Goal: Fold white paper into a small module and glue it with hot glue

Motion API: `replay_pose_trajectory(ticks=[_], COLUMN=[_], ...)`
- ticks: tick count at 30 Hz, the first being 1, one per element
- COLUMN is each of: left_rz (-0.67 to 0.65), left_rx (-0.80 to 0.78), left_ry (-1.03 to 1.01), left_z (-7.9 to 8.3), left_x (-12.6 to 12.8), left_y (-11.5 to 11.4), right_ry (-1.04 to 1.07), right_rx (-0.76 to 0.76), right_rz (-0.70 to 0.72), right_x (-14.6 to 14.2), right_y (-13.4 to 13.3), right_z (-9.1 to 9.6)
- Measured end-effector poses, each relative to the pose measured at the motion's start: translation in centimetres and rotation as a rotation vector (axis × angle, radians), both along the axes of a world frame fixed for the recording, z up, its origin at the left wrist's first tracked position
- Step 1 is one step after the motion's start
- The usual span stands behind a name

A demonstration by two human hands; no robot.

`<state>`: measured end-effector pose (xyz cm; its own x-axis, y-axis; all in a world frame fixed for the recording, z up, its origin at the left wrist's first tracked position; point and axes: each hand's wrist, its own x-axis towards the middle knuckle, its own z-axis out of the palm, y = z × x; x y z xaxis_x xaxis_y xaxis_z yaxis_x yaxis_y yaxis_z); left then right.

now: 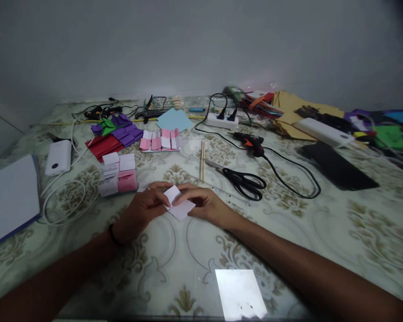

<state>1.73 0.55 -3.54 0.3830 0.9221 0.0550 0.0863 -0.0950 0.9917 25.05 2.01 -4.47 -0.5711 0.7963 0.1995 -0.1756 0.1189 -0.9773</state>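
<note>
My left hand (144, 209) and my right hand (204, 203) meet over a small folded white paper piece (178, 202) lying on the patterned table (289, 232). Both hands pinch its edges, fingers pressed together on the paper. A dark band sits on my left wrist. Just left of my hands lies a stack of folded pink and white paper pieces (118, 175).
Black scissors (243, 181) and wooden sticks (202, 165) lie just beyond my right hand. A glue gun (251, 143), power strip (221, 120), folded purple, red and pink papers (121, 134), a white power bank (58, 156) with cable and a white sheet (10, 197) surround them. Coloured paper clutters the far right.
</note>
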Motion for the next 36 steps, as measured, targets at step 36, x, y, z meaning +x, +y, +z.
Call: replay_pose_trajectory(ticks=[36], left_rz=[-0.020], left_rx=[-0.194], left_ry=[-0.033], left_z=[0.3], left_x=[1.1], left_y=[-0.5], right_ry=[-0.028], right_rx=[-0.239], right_rz=[-0.063], right_x=[-0.6], right_y=[-0.8], right_z=[-0.1])
